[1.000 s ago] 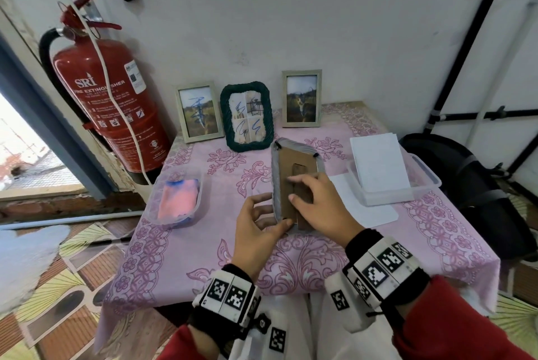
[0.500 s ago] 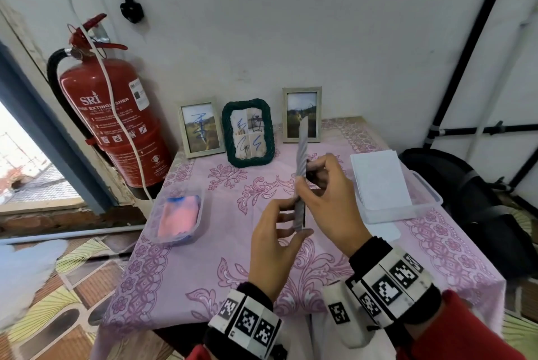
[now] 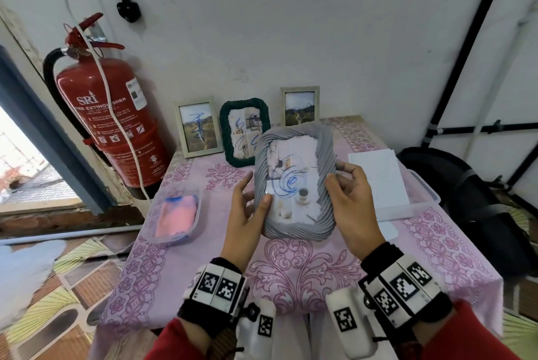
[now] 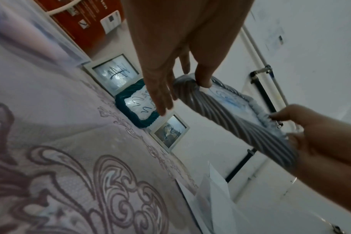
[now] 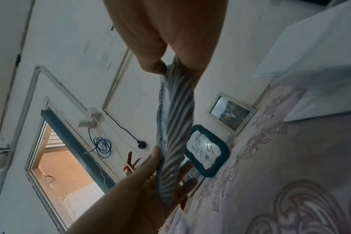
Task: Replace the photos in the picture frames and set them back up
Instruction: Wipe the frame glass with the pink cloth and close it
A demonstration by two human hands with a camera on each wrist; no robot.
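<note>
A grey rope-edged picture frame is held above the table, its front facing me, with a photo bearing blue scribbles inside. My left hand grips its left edge, thumb on the glass and fingers behind. My right hand pinches the right edge. The grey frame shows edge-on in the left wrist view, and the same grey frame in the right wrist view. Three frames stand against the wall: a light one, a dark green rope one and another light one.
A pink patterned tablecloth covers the table. A clear tub with pink and blue contents sits at the left. A clear tray with white sheets lies at the right. A red fire extinguisher hangs left; a black bag lies right.
The grey frame lay back-up on the table, was lifted and stood on edge, and now is turned with its front facing me. Both hands rose with it.
</note>
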